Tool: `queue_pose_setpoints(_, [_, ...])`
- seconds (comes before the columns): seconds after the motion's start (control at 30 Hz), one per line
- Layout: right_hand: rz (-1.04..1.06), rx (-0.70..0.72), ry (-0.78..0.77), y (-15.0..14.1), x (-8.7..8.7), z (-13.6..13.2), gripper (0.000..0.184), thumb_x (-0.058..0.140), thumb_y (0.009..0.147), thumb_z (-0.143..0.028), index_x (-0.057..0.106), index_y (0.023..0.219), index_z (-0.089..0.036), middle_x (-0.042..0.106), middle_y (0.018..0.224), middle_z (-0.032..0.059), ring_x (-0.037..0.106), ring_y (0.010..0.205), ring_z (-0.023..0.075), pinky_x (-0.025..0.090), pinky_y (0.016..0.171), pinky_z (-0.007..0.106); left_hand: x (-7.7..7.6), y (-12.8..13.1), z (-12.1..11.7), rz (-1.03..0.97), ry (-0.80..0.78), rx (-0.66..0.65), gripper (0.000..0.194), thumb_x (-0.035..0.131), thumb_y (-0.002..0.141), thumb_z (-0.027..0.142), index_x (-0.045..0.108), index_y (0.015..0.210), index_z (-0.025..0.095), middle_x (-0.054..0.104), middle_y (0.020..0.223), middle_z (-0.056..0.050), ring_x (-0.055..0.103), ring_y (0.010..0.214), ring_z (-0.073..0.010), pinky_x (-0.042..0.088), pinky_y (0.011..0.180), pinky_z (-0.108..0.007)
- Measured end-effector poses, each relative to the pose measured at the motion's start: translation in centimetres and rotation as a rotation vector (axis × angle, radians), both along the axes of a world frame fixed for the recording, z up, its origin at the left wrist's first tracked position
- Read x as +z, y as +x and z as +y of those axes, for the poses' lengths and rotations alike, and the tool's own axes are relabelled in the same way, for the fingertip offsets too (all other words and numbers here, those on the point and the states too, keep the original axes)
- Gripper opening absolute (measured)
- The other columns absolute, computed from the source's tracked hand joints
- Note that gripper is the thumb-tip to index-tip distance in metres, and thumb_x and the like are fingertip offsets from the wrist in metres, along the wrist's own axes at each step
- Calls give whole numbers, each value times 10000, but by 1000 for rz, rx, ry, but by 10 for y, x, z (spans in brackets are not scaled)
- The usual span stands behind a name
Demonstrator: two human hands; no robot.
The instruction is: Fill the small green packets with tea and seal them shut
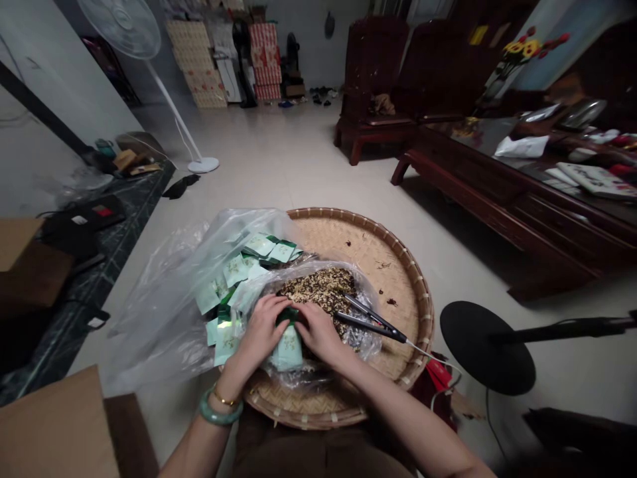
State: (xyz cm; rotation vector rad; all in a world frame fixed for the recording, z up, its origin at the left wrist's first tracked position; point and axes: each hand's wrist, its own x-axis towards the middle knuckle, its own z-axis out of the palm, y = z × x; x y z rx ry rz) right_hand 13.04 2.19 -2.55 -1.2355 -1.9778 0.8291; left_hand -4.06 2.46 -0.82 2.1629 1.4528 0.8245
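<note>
Hands (291,332) gripping one green packet (287,350) above the woven tray (408,285)

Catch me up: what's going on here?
The left hand and right hand hold a green packet at its upper end, over a round woven tray. Beneath is a dark-and-pale grainy mix in clear plastic. A corded black clamp tool lies to the right; more packets sit to the left, in a large clear bag.
</note>
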Motion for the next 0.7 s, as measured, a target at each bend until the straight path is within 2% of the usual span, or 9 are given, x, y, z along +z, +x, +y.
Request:
queue_pose_setpoints(0.07, [204,-32,-73,1,-1,1,309,569,762,-64,638,1035,-191,650,866,36,609,783,170,516,750,317,7,1,-1,12,20,-10,253,623,777,188,693,1019,205,698,1020,-90,539,1085,-284,460,935,-488])
queue_pose_setpoints(0.17, [421,-85,-146,4,2,4,204,595,773,-128,654,957,-193,674,809,15,634,714,155,528,682,283,16,2,-2,-79,-14,8,137,630,799,261,729,884,219,725,847,-63,617,884,-243,515,809,-409])
queue_pose_setpoints(0.23, [431,-112,-111,10,6,5,226,614,780,-167,653,1001,-194,691,885,36,646,787,171,531,735,305,20,1,-2,-203,-78,112,123,646,782,295,732,814,212,731,795,-48,646,765,-211,529,731,-356])
queue_pose_setpoints(0.33, [344,-201,-8,23,9,2,308,629,790,-204,643,1097,-205,670,1038,77,619,947,206,503,854,357,20,1,-3,-405,-169,340,156,695,708,341,710,737,189,713,700,-21,640,625,-175,526,613,-293])
queue_pose_setpoints(0.4, [332,-291,6,30,6,-2,324,627,795,-231,646,1117,-200,656,1067,97,611,960,219,506,845,364,18,4,-4,-533,-209,431,206,714,663,371,679,705,172,664,609,7,589,509,-137,491,508,-248])
queue_pose_setpoints(0.47, [371,-373,-41,34,0,-6,318,622,798,-261,662,1105,-189,673,1012,98,628,884,217,526,781,356,14,10,-6,-654,-235,478,249,721,640,389,642,706,161,613,563,33,531,427,-99,449,437,-214])
queue_pose_setpoints(0.57, [473,-450,-130,33,-7,-10,318,609,805,-290,678,1094,-178,703,944,85,645,805,212,543,742,362,10,22,-12,-779,-287,491,307,734,627,400,603,755,153,610,601,35,530,419,-83,452,417,-195])
queue_pose_setpoints(0.7, [516,-498,-90,31,-5,-10,338,590,826,-294,669,1136,-187,687,1101,101,644,951,235,524,861,407,7,31,-20,-769,-412,359,517,713,687,401,598,1127,157,675,732,-6,603,537,-120,496,429,-199])
